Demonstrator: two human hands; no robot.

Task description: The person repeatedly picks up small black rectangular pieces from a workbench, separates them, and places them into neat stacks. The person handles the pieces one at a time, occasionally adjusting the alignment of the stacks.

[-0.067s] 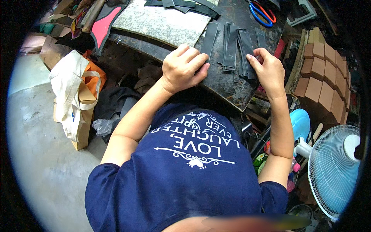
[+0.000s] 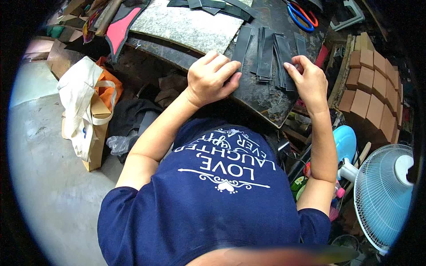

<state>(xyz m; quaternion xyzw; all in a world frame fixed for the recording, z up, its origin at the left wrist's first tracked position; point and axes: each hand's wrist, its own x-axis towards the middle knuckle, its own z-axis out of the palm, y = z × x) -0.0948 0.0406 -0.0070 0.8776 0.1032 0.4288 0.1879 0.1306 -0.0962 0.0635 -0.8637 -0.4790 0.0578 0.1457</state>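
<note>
Upper frame: right hand at flat, narrow dark-grey strips, grip unclear. Left hand curled nearby, grip hidden.

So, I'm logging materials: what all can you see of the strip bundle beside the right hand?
The strip bundle is made of long, narrow, dark grey strips, smooth-looking, perhaps leather or a synthetic sheet. They overlap, slightly fanned, with uneven lower ends. It lies on the dark, scuffed table, right of another bundle. The right hand seems to touch its right side.
</note>
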